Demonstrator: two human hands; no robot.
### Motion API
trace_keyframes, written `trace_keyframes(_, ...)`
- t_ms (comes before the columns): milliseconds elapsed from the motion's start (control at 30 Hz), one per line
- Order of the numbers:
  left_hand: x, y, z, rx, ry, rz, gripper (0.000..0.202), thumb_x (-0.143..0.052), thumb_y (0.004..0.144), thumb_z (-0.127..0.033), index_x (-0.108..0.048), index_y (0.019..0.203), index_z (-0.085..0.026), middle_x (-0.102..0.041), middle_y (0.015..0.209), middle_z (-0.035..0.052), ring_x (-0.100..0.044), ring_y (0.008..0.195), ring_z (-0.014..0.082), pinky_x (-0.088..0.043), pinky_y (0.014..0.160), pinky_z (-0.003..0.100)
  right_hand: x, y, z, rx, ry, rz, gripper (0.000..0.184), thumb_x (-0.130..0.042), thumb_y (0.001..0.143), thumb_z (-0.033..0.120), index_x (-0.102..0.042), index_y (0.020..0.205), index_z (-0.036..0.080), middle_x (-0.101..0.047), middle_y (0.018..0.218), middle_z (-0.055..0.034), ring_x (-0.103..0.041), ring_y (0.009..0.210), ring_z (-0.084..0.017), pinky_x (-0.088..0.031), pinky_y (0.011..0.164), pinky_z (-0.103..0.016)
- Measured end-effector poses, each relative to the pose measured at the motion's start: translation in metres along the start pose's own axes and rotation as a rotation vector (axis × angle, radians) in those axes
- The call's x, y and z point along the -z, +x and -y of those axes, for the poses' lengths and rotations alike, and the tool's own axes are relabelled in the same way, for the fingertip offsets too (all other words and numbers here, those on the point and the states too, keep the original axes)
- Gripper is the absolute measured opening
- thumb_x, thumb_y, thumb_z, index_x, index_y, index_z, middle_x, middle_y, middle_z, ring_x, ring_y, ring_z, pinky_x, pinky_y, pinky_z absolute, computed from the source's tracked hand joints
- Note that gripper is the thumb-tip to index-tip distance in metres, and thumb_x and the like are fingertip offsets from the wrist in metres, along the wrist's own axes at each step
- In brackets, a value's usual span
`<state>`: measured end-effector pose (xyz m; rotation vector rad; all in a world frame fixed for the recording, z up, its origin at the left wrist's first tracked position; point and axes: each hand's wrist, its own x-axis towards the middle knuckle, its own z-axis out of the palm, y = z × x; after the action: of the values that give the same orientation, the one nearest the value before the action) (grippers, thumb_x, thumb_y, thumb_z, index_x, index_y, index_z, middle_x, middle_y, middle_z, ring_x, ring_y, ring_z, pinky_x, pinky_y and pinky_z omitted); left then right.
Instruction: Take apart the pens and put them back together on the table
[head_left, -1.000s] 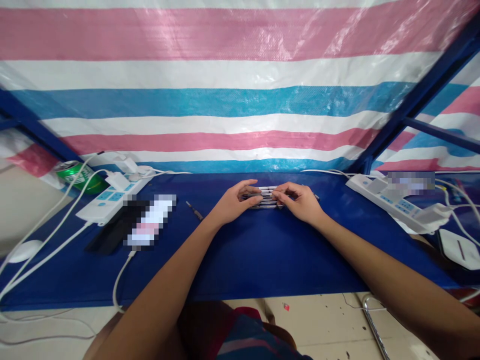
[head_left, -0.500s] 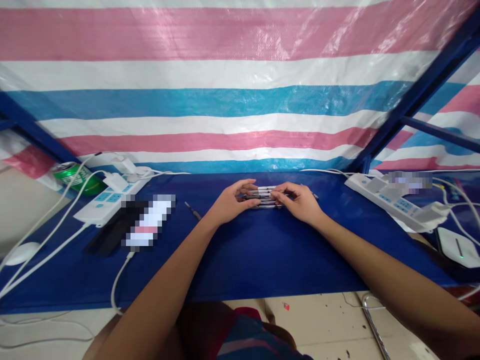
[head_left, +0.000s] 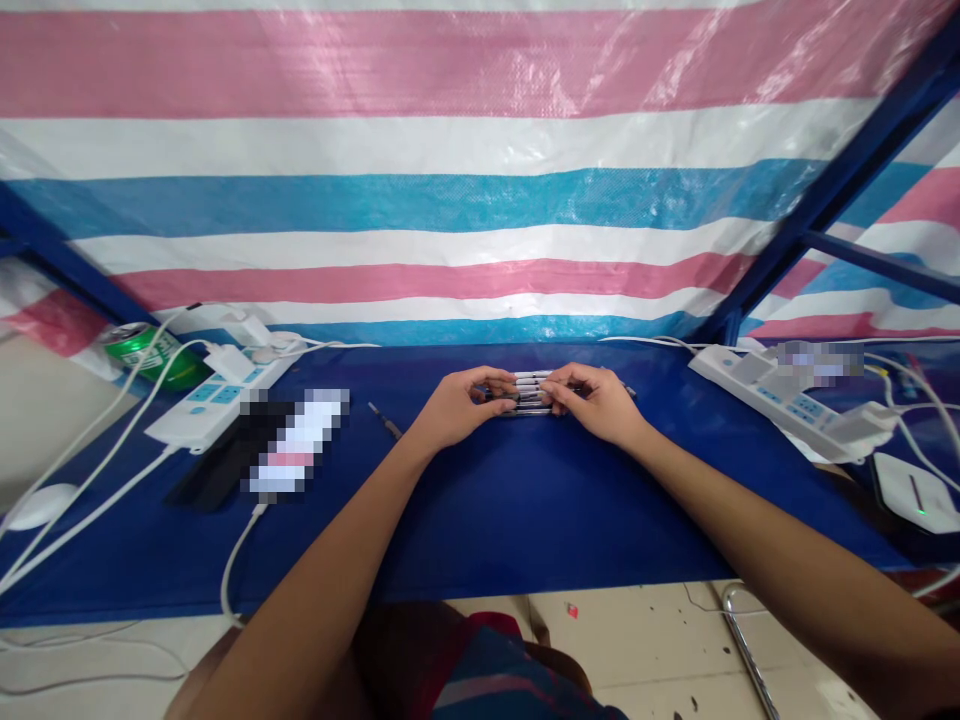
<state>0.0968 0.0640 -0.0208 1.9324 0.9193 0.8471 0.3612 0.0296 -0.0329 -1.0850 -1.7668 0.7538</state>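
Several pens [head_left: 531,390] with clear or whitish barrels lie side by side in a row, flat on the blue tabletop or just above it; I cannot tell which. My left hand [head_left: 474,405] is closed around their left ends, thumb at the near side and fingers at the far side. Around the right ends, my right hand [head_left: 589,400] grips them with thumb and fingers. Both sets of ends are hidden by the fingers. A slim dark pen-like piece [head_left: 386,421] lies left of my left forearm. Another thin dark tip [head_left: 628,388] shows beyond my right hand.
On the left are a white power strip [head_left: 201,418], a green can [head_left: 161,352] and a phone [head_left: 300,440] on a white cable. Another power strip [head_left: 795,405] and a white device [head_left: 916,490] sit right. A striped sheet [head_left: 480,200] hangs behind the blue table [head_left: 517,530].
Both hands stay at the row of pens. The left fingers have drawn in slightly around the left ends; otherwise the pens and hands keep nearly the same place.
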Motion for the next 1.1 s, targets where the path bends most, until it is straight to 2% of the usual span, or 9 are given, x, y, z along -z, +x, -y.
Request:
trace_keyframes(200, 0.001, -0.003, -0.003, -0.106, 0.160, 0.041, 0.032, -0.079, 0.086, -0.024, -0.077, 0.118, -0.021, -0.081, 0.105, 0.0042, -0.074, 0.092, 0.0188, -0.056, 0.084, 0.033, 0.006, 0.000, -0.002, 0.010, -0.050, 0.145, 0.033, -0.070, 0.098, 0.057, -0.074, 0.100, 0.024, -0.080, 0.084, -0.0026, -0.071, 0.065, -0.019, -0.058, 0.064, -0.032)
trace_keyframes(333, 0.002, -0.004, -0.003, -0.162, 0.240, 0.118, 0.042, -0.077, 0.082, -0.017, -0.075, 0.124, -0.022, -0.080, 0.103, 0.0020, -0.069, 0.085, 0.0163, -0.056, 0.081, 0.030, 0.011, 0.001, -0.002, 0.181, -0.268, 0.268, 0.022, -0.078, 0.095, 0.047, -0.077, 0.100, 0.025, -0.081, 0.095, -0.0032, -0.074, 0.084, -0.022, -0.057, 0.077, -0.035)
trace_keyframes(467, 0.002, -0.005, 0.001, -0.174, 0.296, 0.140, 0.045, -0.074, 0.081, -0.015, -0.075, 0.126, -0.023, -0.079, 0.104, 0.0021, -0.070, 0.086, 0.0171, -0.057, 0.082, 0.031, 0.011, 0.002, 0.001, 0.292, -0.379, 0.306, 0.012, -0.077, 0.097, 0.036, -0.077, 0.100, 0.025, -0.079, 0.097, -0.0049, -0.071, 0.096, -0.025, -0.054, 0.088, -0.039)
trace_keyframes(700, 0.006, -0.005, 0.001, -0.196, 0.308, 0.118, 0.039, -0.074, 0.085, -0.020, -0.074, 0.124, -0.022, -0.078, 0.103, 0.0022, -0.071, 0.090, 0.0186, -0.058, 0.088, 0.033, 0.011, 0.002, 0.000, 0.308, -0.405, 0.316, 0.010, -0.076, 0.098, 0.034, -0.074, 0.102, 0.025, -0.077, 0.100, -0.0052, -0.068, 0.100, -0.026, -0.054, 0.090, -0.040)
trace_keyframes(767, 0.007, -0.005, 0.001, -0.199, 0.336, 0.121, 0.040, -0.077, 0.084, -0.022, -0.074, 0.124, -0.023, -0.077, 0.109, 0.0035, -0.072, 0.096, 0.0204, -0.058, 0.093, 0.036, 0.011, 0.002, -0.002, 0.302, -0.436, 0.332, 0.012, -0.077, 0.097, 0.035, -0.074, 0.103, 0.025, -0.076, 0.101, -0.0061, -0.067, 0.103, -0.027, -0.054, 0.092, -0.041)
trace_keyframes(933, 0.006, -0.004, 0.006, -0.231, 0.377, 0.097, 0.052, -0.082, 0.081, -0.023, -0.070, 0.132, -0.025, -0.064, 0.140, 0.0089, -0.065, 0.125, 0.0275, -0.053, 0.113, 0.045, 0.011, 0.001, -0.005, 0.292, -0.479, 0.341, 0.017, -0.080, 0.094, 0.034, -0.072, 0.105, 0.024, -0.074, 0.108, -0.0086, -0.064, 0.111, -0.030, -0.054, 0.095, -0.044)
trace_keyframes(1100, 0.003, -0.004, 0.011, -0.239, 0.427, 0.076, 0.047, -0.079, 0.087, -0.022, -0.069, 0.132, -0.024, -0.063, 0.139, 0.0092, -0.062, 0.129, 0.0274, -0.050, 0.116, 0.047, 0.008, 0.002, -0.008, 0.302, -0.488, 0.339, 0.010, -0.074, 0.097, 0.030, -0.072, 0.104, 0.023, -0.073, 0.106, -0.0090, -0.064, 0.110, -0.029, -0.054, 0.096, -0.045)
